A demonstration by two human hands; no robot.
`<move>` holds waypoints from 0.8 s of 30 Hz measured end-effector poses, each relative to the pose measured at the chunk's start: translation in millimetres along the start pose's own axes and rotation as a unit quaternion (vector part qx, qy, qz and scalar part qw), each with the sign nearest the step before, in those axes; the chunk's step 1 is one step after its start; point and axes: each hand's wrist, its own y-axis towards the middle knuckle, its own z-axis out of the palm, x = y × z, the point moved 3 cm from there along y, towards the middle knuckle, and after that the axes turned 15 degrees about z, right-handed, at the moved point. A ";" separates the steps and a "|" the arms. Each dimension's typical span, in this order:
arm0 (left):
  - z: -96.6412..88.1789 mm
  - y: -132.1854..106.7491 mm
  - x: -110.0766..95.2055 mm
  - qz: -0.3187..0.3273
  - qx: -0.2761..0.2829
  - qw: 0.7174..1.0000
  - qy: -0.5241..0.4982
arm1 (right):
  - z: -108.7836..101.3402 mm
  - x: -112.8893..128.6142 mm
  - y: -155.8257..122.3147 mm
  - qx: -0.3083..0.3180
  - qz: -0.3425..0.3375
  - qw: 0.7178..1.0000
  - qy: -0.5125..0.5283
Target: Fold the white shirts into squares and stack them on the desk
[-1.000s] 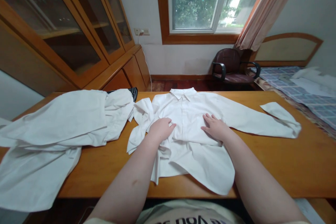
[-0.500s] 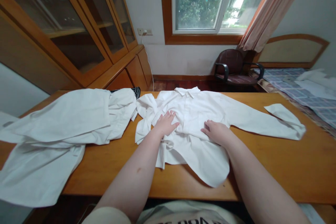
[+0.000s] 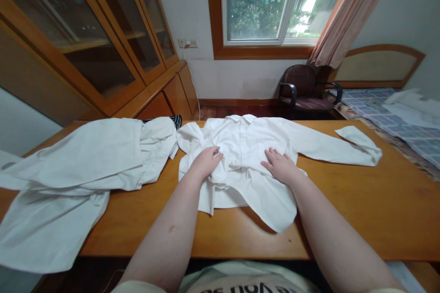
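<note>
A white collared shirt lies face up on the wooden table, collar toward the window, one sleeve stretched out to the right. My left hand rests on the shirt's left front with fingers curled into bunched cloth. My right hand lies flat on the shirt's right front, fingers spread. The shirt's left sleeve is crumpled beside my left hand.
A heap of other white garments covers the table's left part and hangs over its front edge. A striped dark item peeks out behind it. Beyond the table are a wooden cabinet, a dark armchair and a bed.
The shirt has slid away from me and bunched up in the middle. My left hand's fingers went from flat to curled into the cloth; my right hand stayed flat and moved forward.
</note>
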 end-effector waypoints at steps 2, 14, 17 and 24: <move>4.6 -1.2 0.7 -0.006 0.042 0.998 0.035 | 2.4 0.1 1.8 -0.009 0.001 1.000 0.005; 33.0 21.6 23.3 0.001 0.119 0.980 0.160 | -25.5 15.5 -23.9 -0.085 -0.046 0.995 0.018; 28.7 21.2 22.8 0.012 0.096 0.986 0.134 | -24.6 15.8 -25.3 -0.046 -0.051 0.998 0.001; 3.4 4.2 7.5 -0.045 -0.013 0.995 0.089 | -6.7 10.5 -10.1 -0.030 -0.052 0.998 0.002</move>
